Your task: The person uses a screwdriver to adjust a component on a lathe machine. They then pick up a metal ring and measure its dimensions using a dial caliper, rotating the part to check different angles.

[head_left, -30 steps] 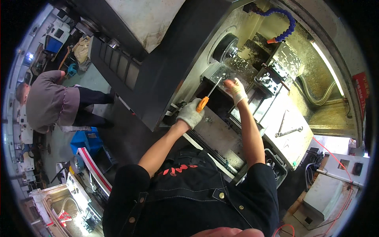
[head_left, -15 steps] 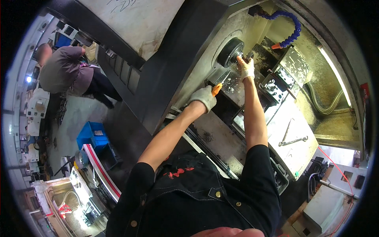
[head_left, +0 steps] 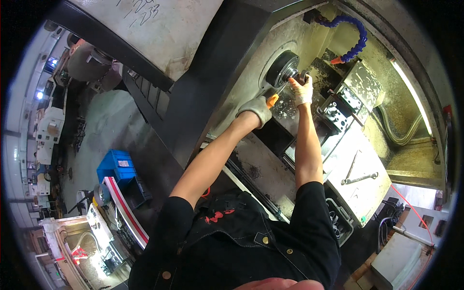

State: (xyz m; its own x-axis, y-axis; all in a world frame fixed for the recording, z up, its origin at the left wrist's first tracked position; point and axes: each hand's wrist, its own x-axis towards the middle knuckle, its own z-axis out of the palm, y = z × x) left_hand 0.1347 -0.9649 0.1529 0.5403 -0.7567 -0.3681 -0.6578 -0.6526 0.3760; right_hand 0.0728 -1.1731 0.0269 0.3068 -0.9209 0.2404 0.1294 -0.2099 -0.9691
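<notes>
My left hand [head_left: 256,110], in a grey work glove, is closed round the orange handle of a slim metal tool [head_left: 272,100]. Its thin shaft points up toward the dark round chuck [head_left: 282,68] on the machine's wall; whether the tip touches anything cannot be made out. Just right of the chuck, my right hand [head_left: 303,91], in a pale glove with fingertips showing, grips a small dark round metal part [head_left: 303,76]. That part sits close to the chuck's front, partly covered by my fingers.
A blue segmented coolant hose [head_left: 356,43] curves above. Right of my right forearm is a tool block [head_left: 336,110]; wrenches [head_left: 359,179] lie on a pale panel. The dark machine door frame [head_left: 212,72] stands left. Beyond it are a person [head_left: 87,63] and a blue bin [head_left: 116,166].
My left hand has moved up and right, bringing the orange-handled tool close to the chuck and my right hand. The person at the left shows less, as the view has shifted.
</notes>
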